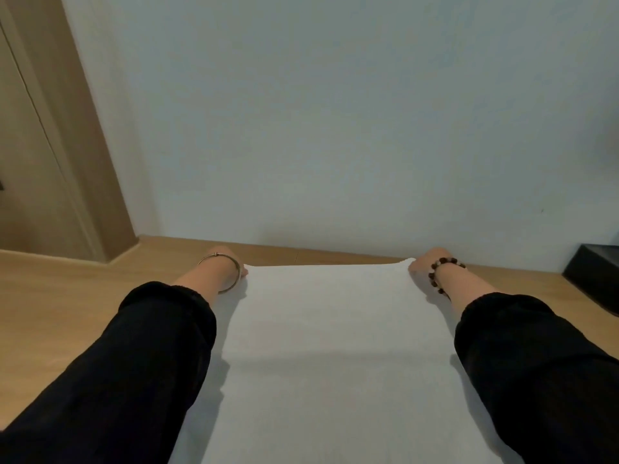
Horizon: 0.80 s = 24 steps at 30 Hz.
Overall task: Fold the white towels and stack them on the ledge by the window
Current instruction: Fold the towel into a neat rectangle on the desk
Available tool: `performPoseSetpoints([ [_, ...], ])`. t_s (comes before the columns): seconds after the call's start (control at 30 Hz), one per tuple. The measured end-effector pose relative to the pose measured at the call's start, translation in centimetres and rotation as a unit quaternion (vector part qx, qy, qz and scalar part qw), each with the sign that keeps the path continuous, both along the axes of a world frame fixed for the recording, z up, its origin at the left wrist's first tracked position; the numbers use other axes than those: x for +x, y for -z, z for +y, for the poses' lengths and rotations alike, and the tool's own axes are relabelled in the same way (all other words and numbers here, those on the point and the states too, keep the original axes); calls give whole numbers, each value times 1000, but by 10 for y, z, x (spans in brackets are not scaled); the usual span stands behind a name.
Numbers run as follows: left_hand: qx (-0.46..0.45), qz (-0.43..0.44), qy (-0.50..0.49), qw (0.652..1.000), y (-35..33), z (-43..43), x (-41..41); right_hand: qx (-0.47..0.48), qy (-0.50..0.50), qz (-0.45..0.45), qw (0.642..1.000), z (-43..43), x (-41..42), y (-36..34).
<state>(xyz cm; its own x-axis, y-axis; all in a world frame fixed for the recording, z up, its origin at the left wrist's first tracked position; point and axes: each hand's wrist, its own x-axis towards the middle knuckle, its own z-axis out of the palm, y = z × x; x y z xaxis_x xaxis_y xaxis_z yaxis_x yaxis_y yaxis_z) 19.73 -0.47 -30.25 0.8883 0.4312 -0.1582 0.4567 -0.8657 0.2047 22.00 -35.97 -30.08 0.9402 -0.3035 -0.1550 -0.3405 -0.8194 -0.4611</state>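
Note:
A white towel (335, 346) is stretched out flat in front of me, running from the bottom of the view toward the wall. A fold line crosses it about halfway. My left hand (231, 262) grips its far left corner, fingers curled under and mostly hidden behind the wrist with a thin metal bangle. My right hand (425, 261) pinches the far right corner; a bead bracelet sits on that wrist. Both arms wear black sleeves.
A light wooden floor (67, 296) lies beneath and around the towel. A pale wall (335, 128) rises straight ahead. A wooden door frame (67, 145) stands at the left. A black object (593, 272) sits at the right by the wall.

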Motion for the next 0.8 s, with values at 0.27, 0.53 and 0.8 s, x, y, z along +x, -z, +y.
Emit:
performPoseSetpoints([
  [0.27, -104, -297, -26, 949, -51, -3, -10, 122, 73, -182, 973, -1, -7, -52],
  [0.53, -295, -471, 18, 831, -70, -12, -77, 289, 90, -357, 884, -5, -79, -89],
  [0.8, -339, -433, 102, 829, -40, 5, -188, 340, 68, -395, 851, -16, -189, -57],
])
